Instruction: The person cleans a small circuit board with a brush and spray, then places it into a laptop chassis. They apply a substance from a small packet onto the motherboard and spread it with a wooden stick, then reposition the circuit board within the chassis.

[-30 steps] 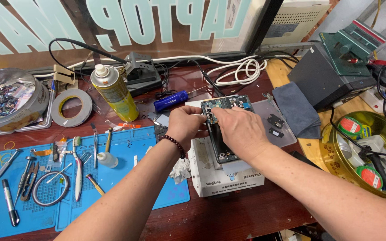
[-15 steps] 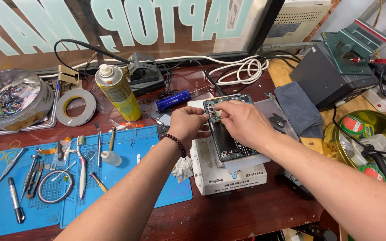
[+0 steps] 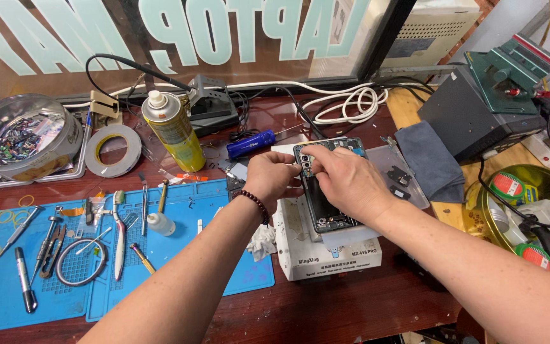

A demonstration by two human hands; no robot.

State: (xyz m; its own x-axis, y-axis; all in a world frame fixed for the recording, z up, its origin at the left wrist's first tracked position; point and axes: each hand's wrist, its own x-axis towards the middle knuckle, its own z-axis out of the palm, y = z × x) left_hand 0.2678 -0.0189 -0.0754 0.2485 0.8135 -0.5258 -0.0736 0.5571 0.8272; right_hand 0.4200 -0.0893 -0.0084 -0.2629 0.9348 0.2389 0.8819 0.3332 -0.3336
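Phone (image 3: pixel 326 204), opened and back-up on the white box (image 3: pixel 326 255) at bench (image 3: pixel 351 306) centre, long axis 12-to-6; both hands pinch its 12 o'clock end, left hand (image 3: pixel 272 181) from 9, right hand (image 3: pixel 345 181) from 3, equally near.

L hand (image 3: pixel 274 180) & R hand (image 3: pixel 345 181) close together, fingertips pinched, forearms converging.
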